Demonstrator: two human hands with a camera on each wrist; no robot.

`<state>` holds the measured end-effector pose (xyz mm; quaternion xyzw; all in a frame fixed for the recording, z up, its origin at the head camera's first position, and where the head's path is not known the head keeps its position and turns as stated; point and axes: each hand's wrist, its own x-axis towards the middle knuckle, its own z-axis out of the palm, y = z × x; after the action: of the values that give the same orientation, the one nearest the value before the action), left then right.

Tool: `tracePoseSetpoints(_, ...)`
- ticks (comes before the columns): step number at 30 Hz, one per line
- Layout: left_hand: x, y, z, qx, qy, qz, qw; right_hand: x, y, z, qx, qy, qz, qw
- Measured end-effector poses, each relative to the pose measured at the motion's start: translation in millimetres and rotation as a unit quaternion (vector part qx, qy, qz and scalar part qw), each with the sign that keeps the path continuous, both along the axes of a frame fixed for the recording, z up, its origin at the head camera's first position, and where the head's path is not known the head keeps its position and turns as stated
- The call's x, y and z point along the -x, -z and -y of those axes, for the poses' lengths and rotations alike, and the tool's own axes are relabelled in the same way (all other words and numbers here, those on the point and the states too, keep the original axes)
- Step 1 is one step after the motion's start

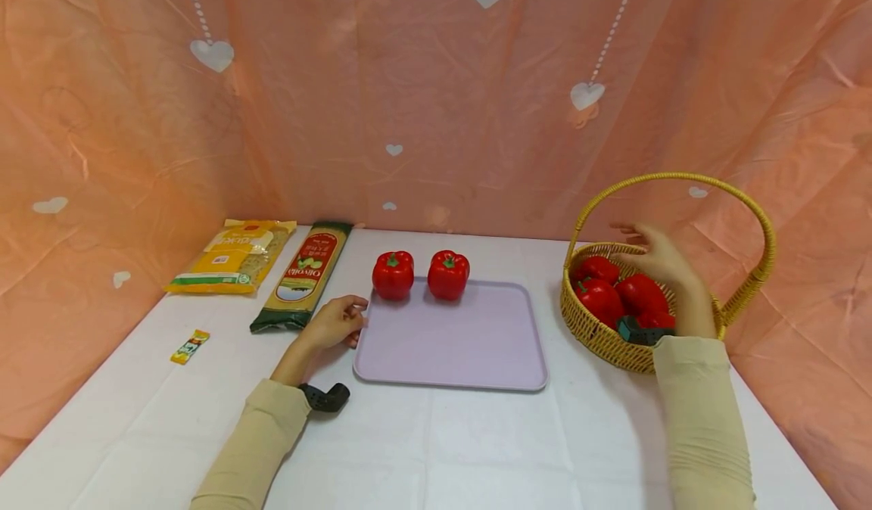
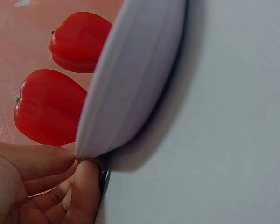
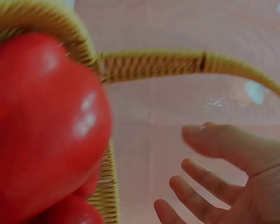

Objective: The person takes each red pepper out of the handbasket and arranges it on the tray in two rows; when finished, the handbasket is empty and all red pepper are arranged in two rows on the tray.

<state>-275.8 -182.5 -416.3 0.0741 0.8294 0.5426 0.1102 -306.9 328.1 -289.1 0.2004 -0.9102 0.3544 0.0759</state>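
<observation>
Two red bell peppers, a left one and a right one, stand side by side along the far edge of a pale lilac tray. My left hand pinches the tray's left rim between thumb and fingers, as the left wrist view shows up close. Over the yellow wicker basket on the right hovers my right hand, fingers spread and holding nothing. Several more red peppers lie in that basket, partly hidden by the wrist. In the right wrist view a large pepper fills the left side.
The basket's tall arched handle rises around my right hand. At the back left lie a yellow bag of noodles and a long green-ended pasta packet. A small yellow-green sachet lies farther left on the white cloth.
</observation>
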Motion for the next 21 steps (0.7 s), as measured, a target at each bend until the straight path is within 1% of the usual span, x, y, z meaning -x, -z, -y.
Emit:
tracePoseSetpoints(4,-1.2,-0.7,-0.3,-0.001,0.000,-0.001,1.0000,8.6,9.4,-8,-0.026,-0.023,-0.003,0.9994)
tracePoseSetpoints(8,-2.1,-1.7,-0.9,0.003,-0.002,0.005,1.0000,16.1,17.9,-13,-0.041,-0.051,-0.018,0.9977)
tracePoseSetpoints(11,-1.7,-1.6,-1.1,0.004,-0.006,0.009,0.9999,19.1,22.3,-15,-0.048,-0.052,-0.002,0.9975)
tracePoseSetpoints(15,-1.4,-1.0,-1.2,0.004,-0.003,0.006,1.0000,19.5,27.0,-19,-0.063,-0.029,0.061,0.9958)
tracePoseSetpoints(18,-1.5,-0.5,-1.1,0.004,-0.001,0.003,1.0000,20.4,30.7,-20,-0.071,-0.030,0.090,0.9930)
tracePoseSetpoints(20,-1.3,-0.4,-0.8,0.005,-0.002,0.001,1.0000,22.6,33.4,-20,-0.068,-0.043,0.094,0.9923)
tracePoseSetpoints(21,-1.0,-0.4,-0.6,0.005,-0.002,-0.002,1.0000,24.3,35.6,-20,-0.061,-0.055,0.085,0.9930)
